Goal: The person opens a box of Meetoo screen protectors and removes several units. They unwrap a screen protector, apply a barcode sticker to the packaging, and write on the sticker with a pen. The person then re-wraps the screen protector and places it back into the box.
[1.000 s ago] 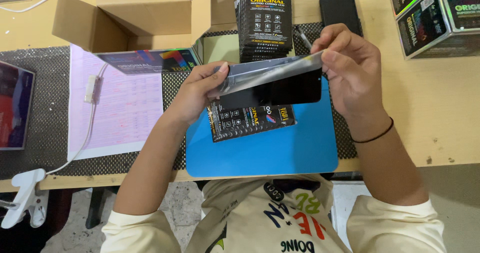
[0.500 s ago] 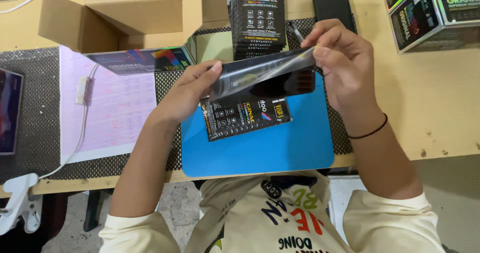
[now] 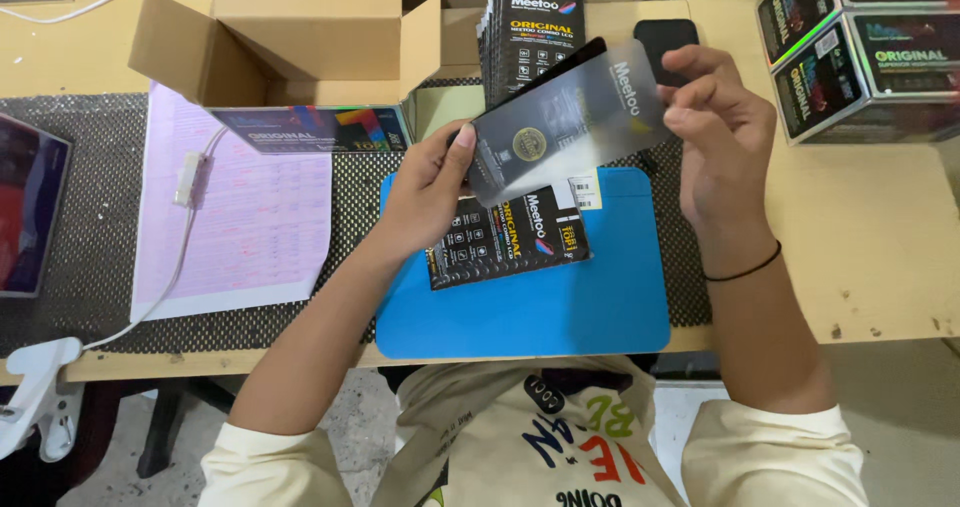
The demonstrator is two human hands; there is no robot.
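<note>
Both hands hold one flat see-through pouch [image 3: 565, 117] with a dark flat thing inside, up above the blue mat [image 3: 600, 297]. The left hand [image 3: 425, 192] pinches its lower end, its fingers closed on it. The right hand [image 3: 720, 127] grips the upper end. A black card pack [image 3: 505, 242] lies on the mat, under the pouch.

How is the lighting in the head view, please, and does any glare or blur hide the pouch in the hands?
Head view: light is even and soft, shadows faint. The grey pouch, held between left hand and right hand, carries a pale sheen that dulls the dark panel inside, yet its edges stay sharp. The blue mat shows no glare. Frame corners bow slightly.
</note>
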